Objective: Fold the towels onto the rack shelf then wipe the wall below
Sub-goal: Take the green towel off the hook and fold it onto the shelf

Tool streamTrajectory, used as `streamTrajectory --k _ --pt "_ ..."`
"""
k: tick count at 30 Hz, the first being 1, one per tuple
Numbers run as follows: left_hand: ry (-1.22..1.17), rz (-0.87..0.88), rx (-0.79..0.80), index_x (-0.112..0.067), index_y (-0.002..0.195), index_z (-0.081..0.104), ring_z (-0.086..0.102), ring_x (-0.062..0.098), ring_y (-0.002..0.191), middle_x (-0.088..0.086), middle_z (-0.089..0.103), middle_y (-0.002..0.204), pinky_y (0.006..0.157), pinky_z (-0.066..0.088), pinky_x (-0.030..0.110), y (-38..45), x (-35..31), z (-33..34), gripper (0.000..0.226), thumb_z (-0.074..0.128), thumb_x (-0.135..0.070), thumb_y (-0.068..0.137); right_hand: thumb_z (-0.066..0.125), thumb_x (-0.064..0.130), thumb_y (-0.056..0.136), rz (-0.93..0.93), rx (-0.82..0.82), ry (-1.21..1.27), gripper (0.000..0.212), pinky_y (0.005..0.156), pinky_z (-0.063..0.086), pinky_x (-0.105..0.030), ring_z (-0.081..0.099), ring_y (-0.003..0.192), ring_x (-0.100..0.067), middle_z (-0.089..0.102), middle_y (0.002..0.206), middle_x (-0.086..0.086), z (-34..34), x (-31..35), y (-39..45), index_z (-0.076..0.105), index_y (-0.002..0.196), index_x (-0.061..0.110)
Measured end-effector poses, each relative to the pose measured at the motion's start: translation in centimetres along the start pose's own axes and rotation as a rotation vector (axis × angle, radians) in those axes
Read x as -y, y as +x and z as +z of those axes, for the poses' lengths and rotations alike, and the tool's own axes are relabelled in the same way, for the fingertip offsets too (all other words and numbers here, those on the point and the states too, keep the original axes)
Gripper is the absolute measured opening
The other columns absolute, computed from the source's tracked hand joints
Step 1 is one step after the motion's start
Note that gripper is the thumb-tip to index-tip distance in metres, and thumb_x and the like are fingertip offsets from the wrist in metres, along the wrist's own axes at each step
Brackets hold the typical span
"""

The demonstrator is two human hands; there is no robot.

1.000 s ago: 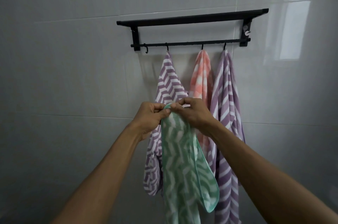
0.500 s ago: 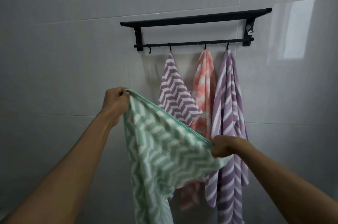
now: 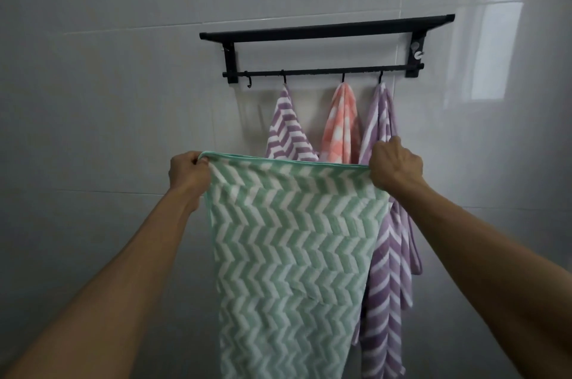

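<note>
Green towel held up by both top corners, spread flat in front of the rack

Both arms reach forward and up at about the same height. The left hand has its fingers curled and clamped on the left top corner of the green zigzag towel, and the right hand is fisted round the right top corner, knuckles facing the camera. The top hem runs pretty much straight between them and the rest hangs down past the bottom of the view. Behind it the black rack sits on the tiled wall, with a purple zigzag towel, a pink towel and a purple striped towel hanging from its hooks. Leftmost hook is bare.
</note>
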State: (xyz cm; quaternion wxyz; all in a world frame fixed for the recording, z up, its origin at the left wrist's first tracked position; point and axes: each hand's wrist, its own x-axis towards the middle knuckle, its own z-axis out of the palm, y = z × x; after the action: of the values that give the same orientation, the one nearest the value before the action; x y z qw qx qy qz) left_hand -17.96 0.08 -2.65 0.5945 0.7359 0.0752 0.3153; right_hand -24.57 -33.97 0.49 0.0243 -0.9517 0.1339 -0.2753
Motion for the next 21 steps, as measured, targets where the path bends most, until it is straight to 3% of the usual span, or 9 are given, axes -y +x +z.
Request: streamTrajectory --k 5,9,12,14,16,18,21 --pt "-0.048 -0.014 -0.046 -0.016 0.094 0.067 0.061 0.026 0.085 0.011 0.068 0.099 0.078 0.053 0.036 0.9 -1.4 0.2 0.018 0.050 -0.011 0.098 0.067 0.009 0.089 0.006 -0.145 0.073 0.021 0.079 0.047 -0.045 0.033 0.129 -0.038 0.046 0.132 -0.014 -2.1 0.3 1.4 0.064 0.110 0.007" --pt "-0.041 -0.011 -0.014 -0.015 0.100 0.065 0.065 0.029 0.092 0.011 0.067 0.101 0.087 0.056 0.042 0.8 -1.4 0.3 0.015 0.051 -0.019 0.098 0.067 0.019 0.089 0.031 0.023 0.439 0.020 0.068 0.053 -0.040 0.064 0.094 -0.038 0.061 0.094 -0.015 -1.1 -0.6 2.1 0.064 0.094 -0.001" --pt "-0.038 -0.075 -0.016 -0.012 0.092 0.070 0.070 0.032 0.091 0.013 0.071 0.096 0.088 0.059 0.051 0.7 -0.5 0.0 0.015 0.056 -0.018 0.095 0.082 0.020 0.082 0.134 0.060 0.675 0.019 0.068 0.063 -0.046 0.069 0.072 -0.033 0.070 0.084 -0.017 -0.8 -2.0 1.9 0.073 0.079 0.004" --pt "-0.082 -0.082 -0.048 -0.009 0.097 0.073 0.071 0.031 0.090 0.013 0.072 0.096 0.088 0.059 0.051 1.1 -0.8 -0.3 0.017 0.060 -0.020 0.095 0.085 0.026 0.081 0.182 -0.025 0.817 0.022 0.071 0.063 -0.047 0.068 0.070 -0.031 0.070 0.078 -0.014 -1.3 -2.9 2.4 0.072 0.074 0.010" --pt "-0.102 -0.069 -0.045 -0.010 0.090 0.072 0.071 0.030 0.089 0.012 0.071 0.093 0.088 0.059 0.049 1.5 -1.3 -0.1 0.016 0.061 -0.021 0.095 0.083 0.029 0.083 0.181 0.006 0.889 0.026 0.072 0.063 -0.047 0.066 0.072 -0.030 0.068 0.079 -0.012 -1.7 -3.6 2.7 0.071 0.078 0.007" --pt "-0.096 -0.075 -0.036 -0.013 0.077 0.068 0.069 0.026 0.083 0.009 0.070 0.089 0.087 0.059 0.048 1.4 -1.5 0.4 0.020 0.064 -0.023 0.094 0.080 0.026 0.087 0.177 0.090 0.964 0.023 0.072 0.063 -0.045 0.068 0.078 -0.030 0.070 0.088 -0.015 -1.7 -3.8 2.8 0.068 0.077 0.009" --pt "-0.101 -0.095 -0.050 -0.015 0.079 0.068 0.067 0.025 0.080 0.009 0.070 0.087 0.086 0.060 0.046 1.1 -1.6 1.1 0.016 0.067 -0.025 0.092 0.076 0.020 0.090 0.245 0.024 1.110 0.018 0.070 0.063 -0.041 0.073 0.089 -0.032 0.073 0.099 -0.019 -1.1 -4.3 2.9 0.068 0.075 0.015"
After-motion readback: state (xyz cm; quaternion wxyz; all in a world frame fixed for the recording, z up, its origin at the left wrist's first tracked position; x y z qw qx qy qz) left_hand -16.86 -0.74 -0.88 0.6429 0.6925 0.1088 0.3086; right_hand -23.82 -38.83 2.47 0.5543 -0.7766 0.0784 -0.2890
